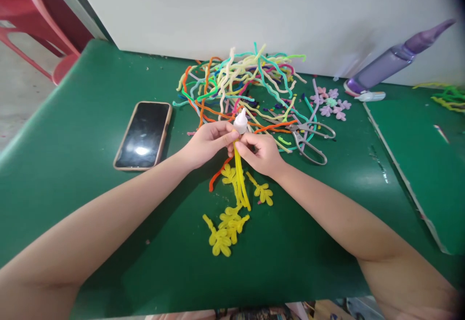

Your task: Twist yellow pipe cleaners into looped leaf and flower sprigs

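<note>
Near the middle of the table, my left hand (212,142) and my right hand (262,151) meet with fingers closed on the upper end of several yellow pipe cleaners (240,177). Their lower ends hang toward me. Just past my fingertips a white bottle with a pointed nozzle (240,121) shows; its lower part is hidden. Below my hands lie yellow pipe-cleaner flower shapes (220,240), with another yellow piece (264,193) to the right. An orange pipe cleaner (220,175) lies beside them on the left.
A pile of colored pipe cleaners (240,75) spreads behind my hands. Metal scissors (308,138) rest to its right, near pink and purple flower shapes (332,102). A phone (144,135) lies left. A purple bottle (388,66) leans by the white wall (276,10); a green board (421,165) lies right.
</note>
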A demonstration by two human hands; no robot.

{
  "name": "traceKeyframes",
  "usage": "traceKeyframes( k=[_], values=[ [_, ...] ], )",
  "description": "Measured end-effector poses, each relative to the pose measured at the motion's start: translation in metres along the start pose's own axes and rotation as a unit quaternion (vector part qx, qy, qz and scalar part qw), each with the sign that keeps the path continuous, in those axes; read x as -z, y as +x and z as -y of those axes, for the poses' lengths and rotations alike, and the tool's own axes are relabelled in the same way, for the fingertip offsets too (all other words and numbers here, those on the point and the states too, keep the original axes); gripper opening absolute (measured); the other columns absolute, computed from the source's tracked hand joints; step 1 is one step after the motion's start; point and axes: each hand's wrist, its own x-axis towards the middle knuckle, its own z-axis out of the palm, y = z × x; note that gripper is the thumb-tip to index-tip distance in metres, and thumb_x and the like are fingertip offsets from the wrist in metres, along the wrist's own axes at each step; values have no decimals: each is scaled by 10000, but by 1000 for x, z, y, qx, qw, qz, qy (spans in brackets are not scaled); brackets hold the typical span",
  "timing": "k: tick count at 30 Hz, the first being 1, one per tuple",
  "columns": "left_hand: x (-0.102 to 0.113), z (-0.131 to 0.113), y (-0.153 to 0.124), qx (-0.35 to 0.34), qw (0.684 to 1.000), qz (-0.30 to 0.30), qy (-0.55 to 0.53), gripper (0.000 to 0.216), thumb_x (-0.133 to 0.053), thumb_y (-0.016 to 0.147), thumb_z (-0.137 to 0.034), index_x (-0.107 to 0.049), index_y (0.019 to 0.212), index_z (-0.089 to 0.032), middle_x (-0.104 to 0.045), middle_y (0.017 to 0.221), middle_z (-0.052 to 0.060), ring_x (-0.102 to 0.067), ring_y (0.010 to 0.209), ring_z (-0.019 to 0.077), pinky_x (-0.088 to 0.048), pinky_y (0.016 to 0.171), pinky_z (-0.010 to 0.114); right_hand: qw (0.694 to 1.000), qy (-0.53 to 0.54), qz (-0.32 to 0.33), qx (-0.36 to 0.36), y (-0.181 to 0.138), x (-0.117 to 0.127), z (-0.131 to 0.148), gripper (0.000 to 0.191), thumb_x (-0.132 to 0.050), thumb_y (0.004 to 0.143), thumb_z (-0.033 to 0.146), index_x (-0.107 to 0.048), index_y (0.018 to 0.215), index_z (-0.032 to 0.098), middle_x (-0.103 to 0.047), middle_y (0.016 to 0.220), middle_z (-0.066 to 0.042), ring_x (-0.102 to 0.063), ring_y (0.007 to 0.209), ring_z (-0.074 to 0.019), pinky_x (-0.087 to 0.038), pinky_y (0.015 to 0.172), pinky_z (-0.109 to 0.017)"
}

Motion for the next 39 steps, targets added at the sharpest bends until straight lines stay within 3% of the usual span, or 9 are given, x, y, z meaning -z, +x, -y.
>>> traceKeyframes(
  k=[5, 8, 10, 12, 16, 21, 25, 32, 39],
  values=[
    [0, -1, 0, 2, 1000, 5, 7, 239, -664, 840, -350, -601, 765, -132, -607, 587, -12, -587, 524, 84, -483, 551, 194, 990, -103, -48, 83, -2, -2, 4, 362, -510, 878, 241, -374, 546, 195, -380, 486, 47, -338, 462, -82, -273, 488, -266],
    [1, -1, -1, 5, 1000, 7, 10, 246, -653, 850, -353, -586, 760, -134, -609, 567, -13, -591, 515, 87, -482, 559, 202, 985, -125, -94, 71, 0, 2, 12, 405, -489, 902, 263, -337, 531, 200, -349, 477, 42, -329, 460, -88, -272, 491, -280],
    [0, 0, -1, 7, 1000, 6, 11, 240, -643, 860, -345, -577, 760, -137, -609, 555, -18, -590, 507, 83, -479, 565, 202, 982, -107, -152, 27, 5, 7, 17, 433, -463, 927, 304, -344, 522, 205, -359, 473, 36, -352, 458, -93, -287, 494, -284],
    [0, 0, -2, 8, 1000, 4, 12, 232, -641, 863, -336, -570, 761, -141, -607, 545, -25, -588, 497, 79, -474, 564, 201, 966, -58, -253, -9, 16, 15, 19, 453, -441, 944, 338, -360, 517, 210, -369, 476, 31, -375, 460, -98, -300, 493, -283],
    [0, 0, -1, 12, 1000, 1, 15, 224, -645, 860, -334, -578, 770, -140, -604, 542, -27, -587, 485, 78, -462, 550, 203, 903, 56, -427, 3, 48, 40, 7, 466, -479, 925, 318, -324, 495, 227, -307, 465, 47, -317, 418, -89, -262, 450, -279],
    [0, 1, -1, 14, 1000, -3, 21, 231, -649, 852, -338, -588, 756, -137, -601, 546, -20, -583, 484, 83, -464, 538, 209, 868, 97, -486, -6, 86, 64, -24, 398, -417, 937, 352, -295, 574, 246, -248, 494, 68, -247, 390, -89, -219, 412, -273],
    [1, 2, -2, 14, 1000, -10, 19, 225, -660, 840, -338, -588, 755, -142, -604, 555, -23, -575, 492, 82, -475, 543, 208, 869, 117, -478, -59, 98, 51, -45, 416, -384, 930, 450, -308, 580, 239, -262, 525, 63, -303, 409, -85, -251, 425, -252],
    [-1, -1, -1, 17, 1000, -3, 18, 247, -669, 828, -351, -582, 734, -139, -610, 549, -20, -590, 484, 87, -458, 522, 198, 917, 66, -375, -117, 82, 11, -61, 444, -450, 907, 440, -399, 528, 214, -356, 473, 50, -372, 434, -83, -322, 463, -243],
    [-1, -1, -1, 24, 1000, -2, 14, 231, -656, 838, -346, -596, 759, -138, -613, 583, -16, -592, 494, 90, -479, 544, 208, 929, 56, -331, -153, 75, 9, -70, 422, -409, 918, 422, -407, 551, 213, -373, 485, 55, -375, 430, -84, -312, 458, -235]
  ],
)
